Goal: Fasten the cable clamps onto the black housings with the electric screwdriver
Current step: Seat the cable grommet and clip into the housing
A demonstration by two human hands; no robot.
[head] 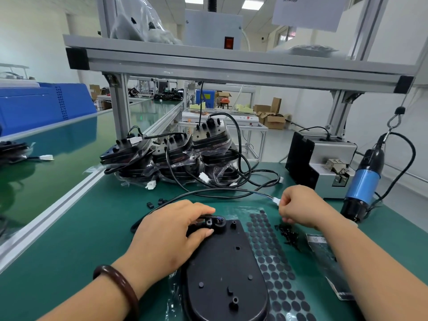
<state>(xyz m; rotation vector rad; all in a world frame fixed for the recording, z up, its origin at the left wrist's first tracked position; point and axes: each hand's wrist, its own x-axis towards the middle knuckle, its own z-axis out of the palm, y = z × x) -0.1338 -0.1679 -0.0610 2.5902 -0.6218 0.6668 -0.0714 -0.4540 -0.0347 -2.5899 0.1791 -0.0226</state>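
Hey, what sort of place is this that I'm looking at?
Most likely a factory assembly-line station: a green conveyor belt runs alongside, an electric screwdriver hangs from a hook, and stacked black housings with cables await work.

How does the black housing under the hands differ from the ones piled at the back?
The front housing lies alone, flat and uncovered; the piled housings sit stacked in clear plastic bags. The left hand holds the front housing at its cable end; no hand touches the piled housings. Both kinds are black, with black cables ending in white connectors.
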